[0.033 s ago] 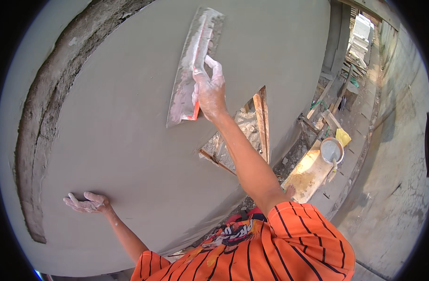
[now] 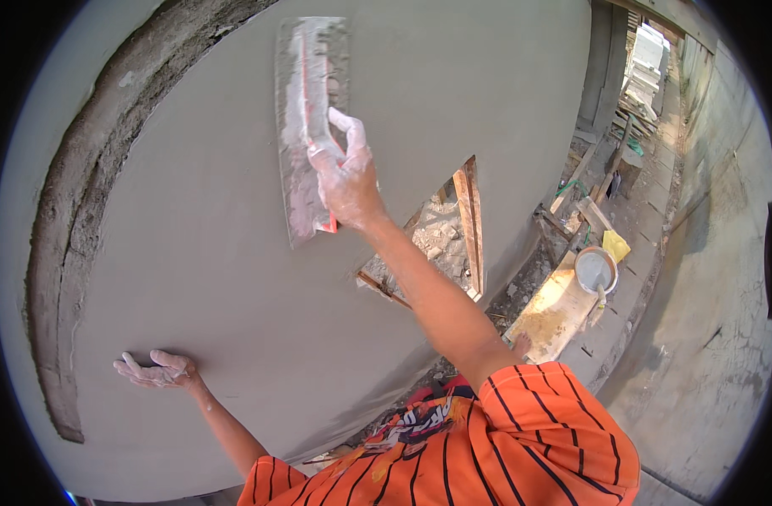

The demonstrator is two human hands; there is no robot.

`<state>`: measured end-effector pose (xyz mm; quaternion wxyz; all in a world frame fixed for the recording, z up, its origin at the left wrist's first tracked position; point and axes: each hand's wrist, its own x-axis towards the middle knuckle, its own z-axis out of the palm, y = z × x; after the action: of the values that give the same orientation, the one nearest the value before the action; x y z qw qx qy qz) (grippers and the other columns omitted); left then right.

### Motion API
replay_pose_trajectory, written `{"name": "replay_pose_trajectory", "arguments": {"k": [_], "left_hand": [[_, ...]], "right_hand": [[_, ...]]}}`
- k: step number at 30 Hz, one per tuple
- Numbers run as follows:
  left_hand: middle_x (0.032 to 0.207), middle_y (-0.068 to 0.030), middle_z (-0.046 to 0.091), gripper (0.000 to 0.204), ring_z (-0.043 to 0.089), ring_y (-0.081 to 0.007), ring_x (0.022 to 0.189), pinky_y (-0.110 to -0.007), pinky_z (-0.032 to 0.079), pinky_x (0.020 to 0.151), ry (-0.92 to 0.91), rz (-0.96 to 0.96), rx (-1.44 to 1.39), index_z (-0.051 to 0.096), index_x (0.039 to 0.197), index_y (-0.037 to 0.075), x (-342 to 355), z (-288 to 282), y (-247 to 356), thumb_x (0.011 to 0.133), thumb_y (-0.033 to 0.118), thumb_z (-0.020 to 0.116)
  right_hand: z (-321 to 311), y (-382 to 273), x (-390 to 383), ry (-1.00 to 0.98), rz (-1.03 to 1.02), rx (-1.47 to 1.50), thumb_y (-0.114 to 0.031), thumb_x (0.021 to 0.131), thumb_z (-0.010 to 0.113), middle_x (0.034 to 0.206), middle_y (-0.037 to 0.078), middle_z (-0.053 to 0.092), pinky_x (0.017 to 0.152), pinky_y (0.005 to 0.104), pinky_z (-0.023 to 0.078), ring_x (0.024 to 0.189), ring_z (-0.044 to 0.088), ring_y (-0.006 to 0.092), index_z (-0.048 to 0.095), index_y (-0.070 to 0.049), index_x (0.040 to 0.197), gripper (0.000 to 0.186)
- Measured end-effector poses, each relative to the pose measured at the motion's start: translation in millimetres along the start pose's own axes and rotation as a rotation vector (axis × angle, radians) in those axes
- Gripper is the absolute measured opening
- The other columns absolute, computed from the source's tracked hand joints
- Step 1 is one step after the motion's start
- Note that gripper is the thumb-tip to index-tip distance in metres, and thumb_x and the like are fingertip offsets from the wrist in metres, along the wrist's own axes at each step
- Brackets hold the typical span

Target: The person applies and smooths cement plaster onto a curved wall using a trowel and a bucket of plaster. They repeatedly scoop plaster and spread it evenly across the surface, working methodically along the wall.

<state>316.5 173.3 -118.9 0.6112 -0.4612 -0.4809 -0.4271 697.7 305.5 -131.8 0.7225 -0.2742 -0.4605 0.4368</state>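
A long rectangular plastering trowel (image 2: 291,160), smeared with grey plaster and showing some red along its handle, lies against the smooth grey plastered wall (image 2: 200,253). My right hand (image 2: 349,179), coated in pale plaster, is closed round the trowel's handle with the arm stretched out. The trowel's long side runs nearly up and down in the view. Lower on the left, my left hand (image 2: 156,369) is against or very near the wall, fingers apart and holding nothing; its fingertips are whitened. Whether its palm presses the plaster I cannot tell.
An angular opening (image 2: 437,240) with wooden edging shows rubble right of the trowel. A rough recessed band (image 2: 61,278) curves along the left. At right, a bucket (image 2: 595,271) stands by a wooden plank (image 2: 548,314), with scrap timber and another wall (image 2: 690,363) beyond.
My right hand has moved left with the trowel, which now stands closer to upright instead of leaning to the right. My left hand stays in about the same place.
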Motion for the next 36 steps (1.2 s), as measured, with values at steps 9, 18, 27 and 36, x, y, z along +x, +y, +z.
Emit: {"name": "replay_pose_trajectory", "arguments": {"k": [9, 18, 27, 36], "left_hand": [[0.139, -0.0243, 0.038, 0.052, 0.033, -0.0407, 0.131, -0.055, 0.027, 0.105, -0.018, 0.003, -0.014, 0.046, 0.131, 0.001, 3, 8, 7, 0.093, 0.037, 0.044], [0.141, -0.0282, 0.03, 0.052, 0.027, -0.0413, 0.134, -0.055, 0.029, 0.106, -0.05, -0.052, 0.0, 0.036, 0.135, -0.001, -6, 7, 14, 0.096, 0.035, 0.037], [0.143, -0.0277, 0.028, 0.053, 0.024, -0.0408, 0.136, -0.055, 0.025, 0.109, -0.063, -0.044, -0.008, 0.036, 0.135, -0.001, -3, 10, 7, 0.094, 0.033, 0.038], [0.14, -0.0265, 0.034, 0.052, 0.03, -0.041, 0.133, -0.055, 0.027, 0.108, -0.043, -0.031, 0.01, 0.04, 0.133, -0.001, -5, 6, 7, 0.093, 0.034, 0.04]], "right_hand": [[37, 124, -127, -0.193, -0.475, -0.79, -0.018, 0.082, 0.062, 0.066, 0.006, 0.066, 0.055, 0.034, 0.052, 0.05, 0.06, 0.021, 0.051, -0.016, 0.131, 0.05], [-213, 99, 108, 0.688, -0.26, -0.512, -0.011, 0.083, 0.06, 0.099, 0.013, 0.065, 0.074, 0.0299, 0.051, 0.083, 0.063, 0.017, 0.053, -0.004, 0.123, 0.041], [-363, 238, 57, 0.71, 0.538, 0.248, -0.022, 0.088, 0.054, 0.059, -0.004, 0.044, 0.035, 0.0272, 0.037, 0.042, 0.041, 0.0072, 0.055, -0.009, 0.123, 0.037], [-7, 0, 31, -0.018, -0.317, -0.042, -0.015, 0.086, 0.062, 0.097, 0.014, 0.061, 0.071, 0.0313, 0.052, 0.083, 0.062, 0.0167, 0.041, 0.003, 0.127, 0.049]]}}
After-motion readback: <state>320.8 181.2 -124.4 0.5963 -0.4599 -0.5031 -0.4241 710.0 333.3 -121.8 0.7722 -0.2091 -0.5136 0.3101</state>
